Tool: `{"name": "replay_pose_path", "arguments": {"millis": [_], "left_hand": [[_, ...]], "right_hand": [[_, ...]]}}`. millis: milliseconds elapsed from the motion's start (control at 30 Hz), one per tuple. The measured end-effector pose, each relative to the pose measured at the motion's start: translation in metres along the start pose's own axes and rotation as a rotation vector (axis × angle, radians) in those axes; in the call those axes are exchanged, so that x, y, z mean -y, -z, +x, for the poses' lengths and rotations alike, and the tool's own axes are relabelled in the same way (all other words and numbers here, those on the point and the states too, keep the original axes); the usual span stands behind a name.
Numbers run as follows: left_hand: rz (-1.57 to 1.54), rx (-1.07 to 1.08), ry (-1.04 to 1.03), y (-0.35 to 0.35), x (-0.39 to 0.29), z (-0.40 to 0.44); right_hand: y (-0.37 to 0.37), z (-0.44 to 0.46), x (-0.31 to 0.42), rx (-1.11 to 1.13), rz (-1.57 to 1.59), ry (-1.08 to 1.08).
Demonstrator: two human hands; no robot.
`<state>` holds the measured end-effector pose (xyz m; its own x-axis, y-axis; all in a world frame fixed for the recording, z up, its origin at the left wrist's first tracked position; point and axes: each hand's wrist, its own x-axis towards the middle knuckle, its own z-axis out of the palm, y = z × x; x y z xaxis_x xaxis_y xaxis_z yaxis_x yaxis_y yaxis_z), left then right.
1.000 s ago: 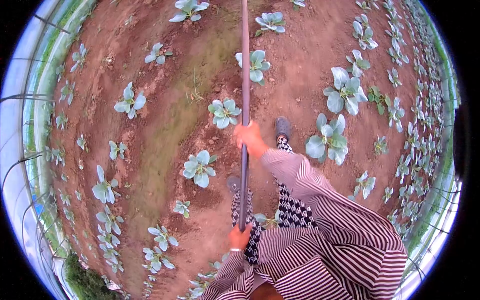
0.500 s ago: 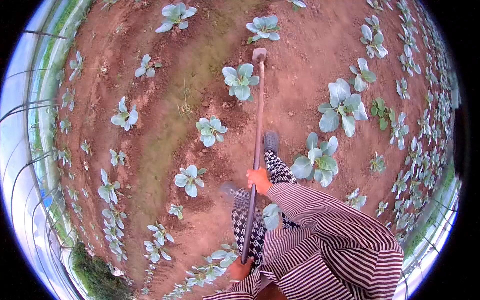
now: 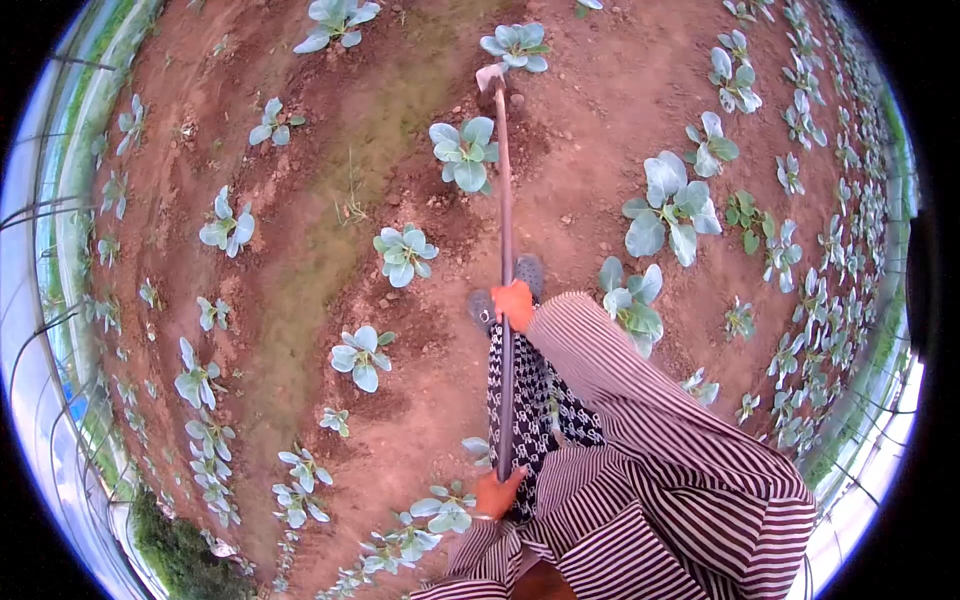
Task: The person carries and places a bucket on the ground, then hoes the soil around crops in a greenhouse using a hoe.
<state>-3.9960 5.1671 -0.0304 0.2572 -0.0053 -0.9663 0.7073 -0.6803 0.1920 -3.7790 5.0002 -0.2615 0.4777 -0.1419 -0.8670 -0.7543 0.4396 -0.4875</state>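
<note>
My right hand [image 3: 514, 304] is wrapped round the middle of a long hoe handle [image 3: 505, 200]. Lower down, close to my body, my left hand [image 3: 498, 491] grips the handle's rear end. The hoe points straight ahead. Its blade [image 3: 490, 77] is beside a leafy blue-green plant [image 3: 515, 47], at that plant's near left side; I cannot tell if it touches the soil. Another broad-leaved plant [image 3: 464, 154] grows just left of the handle. Darker, loosened soil [image 3: 520, 130] lies right below the blade.
Rows of similar plants [image 3: 404, 254] run along both sides. Large ones [image 3: 670, 205] stand to my right, with a greener plant [image 3: 749, 220] beyond. My shoes [image 3: 528, 272] are side by side on the soil. A greenish furrow [image 3: 340, 200] runs at left. Curved frame hoops [image 3: 45, 330] line the edge.
The hoe has moved forward, its blade now nearer the far plant. Both hands have moved forward with it. My left foot has come up beside the right one.
</note>
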Motion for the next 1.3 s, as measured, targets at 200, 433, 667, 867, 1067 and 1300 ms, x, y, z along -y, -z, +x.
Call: {"name": "replay_pose_path", "arguments": {"millis": [200, 433, 667, 867, 1067, 1300], "left_hand": [[0.247, -0.298, 0.052, 0.021, 0.061, -0.084], [0.283, -0.515, -0.044, 0.021, 0.015, -0.017], [-0.015, -0.359, -0.261, 0.001, -0.244, 0.084], [-0.037, -0.116, -0.021, -0.071, -0.334, 0.117], [0.112, -0.154, 0.173, -0.055, -0.347, -0.008], [0.187, -0.327, 0.078, -0.055, -0.343, 0.005]], "right_hand": [[-0.014, -0.096, -0.044, 0.078, 0.301, -0.400], [-0.015, -0.076, 0.090, 0.211, 0.485, -0.213], [0.049, 0.049, 0.328, -0.001, 0.103, 0.273], [0.141, 0.182, 0.331, -0.102, -0.213, 0.108], [0.152, 0.093, 0.275, -0.008, 0.230, -0.142], [0.143, 0.073, 0.323, 0.108, 0.285, -0.099]]}}
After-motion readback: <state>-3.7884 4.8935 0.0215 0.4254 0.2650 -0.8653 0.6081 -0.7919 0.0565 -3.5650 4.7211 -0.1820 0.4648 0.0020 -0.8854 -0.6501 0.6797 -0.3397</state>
